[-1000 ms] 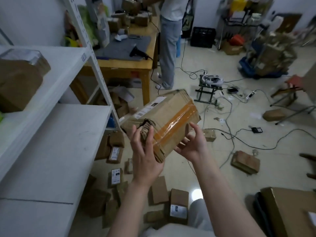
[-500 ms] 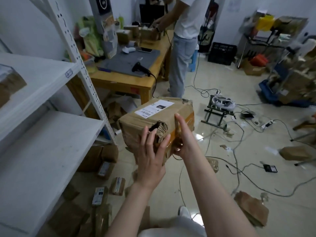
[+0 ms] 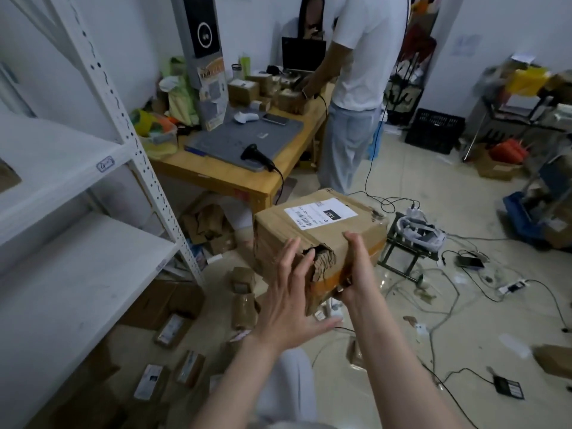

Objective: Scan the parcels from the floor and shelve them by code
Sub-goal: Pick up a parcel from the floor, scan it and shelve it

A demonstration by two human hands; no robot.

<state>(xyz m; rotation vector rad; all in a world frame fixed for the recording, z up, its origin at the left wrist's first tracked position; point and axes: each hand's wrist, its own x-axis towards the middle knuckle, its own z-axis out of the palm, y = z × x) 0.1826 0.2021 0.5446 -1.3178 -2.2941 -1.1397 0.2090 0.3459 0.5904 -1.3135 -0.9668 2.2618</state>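
I hold a large brown cardboard parcel (image 3: 278, 236) in front of me at chest height, its white barcode label (image 3: 320, 213) facing up. The near face is torn, with crumpled paper showing. My left hand (image 3: 288, 301) lies flat against that near face, fingers straight and spread. My right hand (image 3: 356, 270) grips the near right corner, fingers up the side and curled under the orange-taped edge. A black handheld scanner (image 3: 255, 153) lies on the wooden table (image 3: 223, 178) beyond the parcel. Several small parcels (image 3: 173, 328) lie on the floor below.
A white metal shelf rack (image 3: 77, 274) stands at my left, its tiers mostly bare. A person in a white shirt (image 3: 356, 88) works at the table's far end. Cables (image 3: 448, 305), a small black stand and loose boxes litter the floor to the right.
The parcel has turned from tilted to level with its label on top, and my right hand moved from its underside to its near right corner. My view has lifted toward the table.
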